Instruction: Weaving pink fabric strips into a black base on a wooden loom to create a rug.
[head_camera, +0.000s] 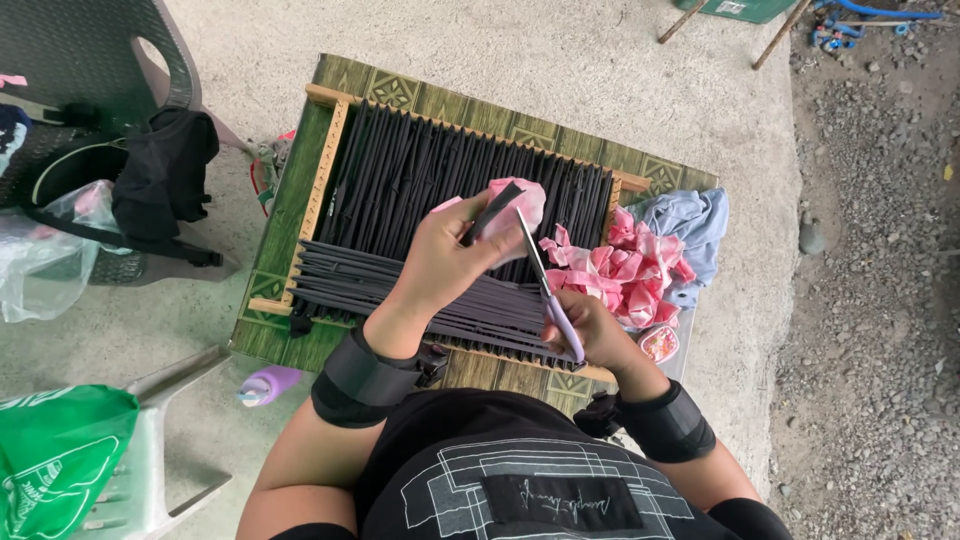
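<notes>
My left hand (440, 262): grip closed on pink fabric piece (520, 205) plus dark strip (492, 213), held above black woven strip mat (420, 200). My right hand (595, 330): grip closed round purple handles of scissors (545, 285); blades part-open, tips at fabric's lower edge. Fabric: pale pink, crumpled, partly hidden by my fingers. Mat sits in wooden frame (325, 165) on green patterned table (400, 92). Pile of pink scraps (625, 270) just right of scissors.

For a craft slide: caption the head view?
Left hand holds pink cloth; right hand works scissors over black strips.
</notes>
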